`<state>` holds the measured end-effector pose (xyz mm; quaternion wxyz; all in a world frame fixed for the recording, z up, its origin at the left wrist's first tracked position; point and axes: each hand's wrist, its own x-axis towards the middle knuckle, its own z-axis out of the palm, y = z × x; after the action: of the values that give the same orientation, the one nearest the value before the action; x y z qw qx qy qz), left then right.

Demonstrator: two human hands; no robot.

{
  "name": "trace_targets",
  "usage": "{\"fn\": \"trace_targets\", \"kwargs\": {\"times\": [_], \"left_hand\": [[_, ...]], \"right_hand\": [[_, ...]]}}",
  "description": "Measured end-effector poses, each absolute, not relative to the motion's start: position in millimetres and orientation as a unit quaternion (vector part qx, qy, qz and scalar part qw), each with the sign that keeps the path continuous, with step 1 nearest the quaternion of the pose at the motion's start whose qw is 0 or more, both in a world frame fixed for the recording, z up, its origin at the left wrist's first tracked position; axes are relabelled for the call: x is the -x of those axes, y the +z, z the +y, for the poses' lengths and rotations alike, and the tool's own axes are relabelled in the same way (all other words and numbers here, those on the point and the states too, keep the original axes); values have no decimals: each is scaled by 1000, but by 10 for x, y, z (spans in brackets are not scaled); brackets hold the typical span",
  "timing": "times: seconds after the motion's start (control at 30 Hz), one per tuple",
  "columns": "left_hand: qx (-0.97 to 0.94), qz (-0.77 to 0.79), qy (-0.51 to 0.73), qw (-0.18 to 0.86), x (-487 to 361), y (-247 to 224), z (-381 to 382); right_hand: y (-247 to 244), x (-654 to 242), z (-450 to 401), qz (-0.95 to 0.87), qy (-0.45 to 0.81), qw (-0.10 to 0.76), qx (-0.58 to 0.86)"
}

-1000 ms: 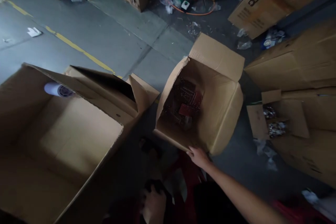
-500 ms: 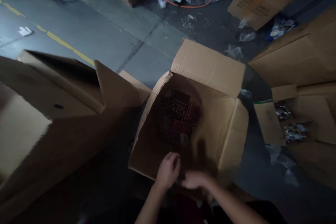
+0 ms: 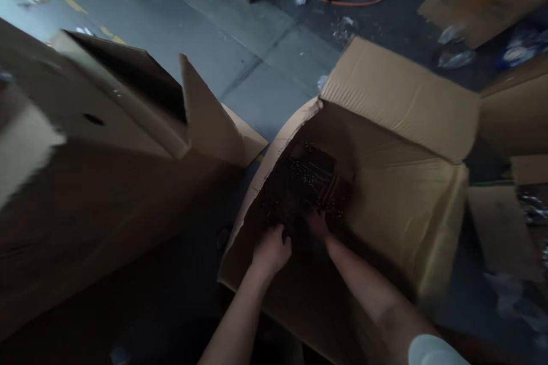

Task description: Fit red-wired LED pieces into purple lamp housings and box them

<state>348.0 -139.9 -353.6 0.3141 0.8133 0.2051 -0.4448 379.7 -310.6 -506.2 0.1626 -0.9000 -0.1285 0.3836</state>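
An open cardboard box (image 3: pixel 398 182) stands in front of me, with dark red packets (image 3: pixel 319 174) dotted with small bright specks at its bottom. My right hand (image 3: pixel 315 222) reaches deep inside, at the near edge of the packets; its fingers are dim and smeared, so what it touches is unclear. My left hand (image 3: pixel 273 248) hangs inside the box near its left wall, its fingers curled, and whatever it may hold is hidden.
A large cardboard box (image 3: pixel 141 165) with raised flaps fills the left. Another carton (image 3: pixel 496 228) stands at the right. Plastic scraps (image 3: pixel 457 57) and an orange cable (image 3: pixel 355 3) lie on the floor beyond.
My right hand has moved forward and down from the box's near edge to the packets. My left hand has moved slightly forward. The view has shifted, so the box appears larger and further right.
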Motion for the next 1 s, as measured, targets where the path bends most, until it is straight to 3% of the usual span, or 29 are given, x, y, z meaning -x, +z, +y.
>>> {"fn": "trace_targets", "kwargs": {"times": [0.13,0.27,0.47,0.63,0.77,1.0], "left_hand": [[-813,237,-401,350,-3517,-3544,-1339],[-795,230,-316,465,-3489,-3318,-1231],[-661,134,-199,711,-3036,-2302,-1357],[-547,146,-97,819,-2138,-1579,-1628],[-475,183,-17,861,-1498,-1283,-1725],[-434,193,-2,880,-927,-943,-1810]], "right_hand": [[-4609,-3651,-3226,-104,376,235,890],[-4037,-3686,-3252,-55,291,350,889],[-2750,-3465,-3221,-26,158,544,824],[-1858,-3029,-3411,-38,69,655,752],[-1645,-2672,-3522,-4,7,696,718],[-1640,-1823,-3132,-81,77,707,699]]}}
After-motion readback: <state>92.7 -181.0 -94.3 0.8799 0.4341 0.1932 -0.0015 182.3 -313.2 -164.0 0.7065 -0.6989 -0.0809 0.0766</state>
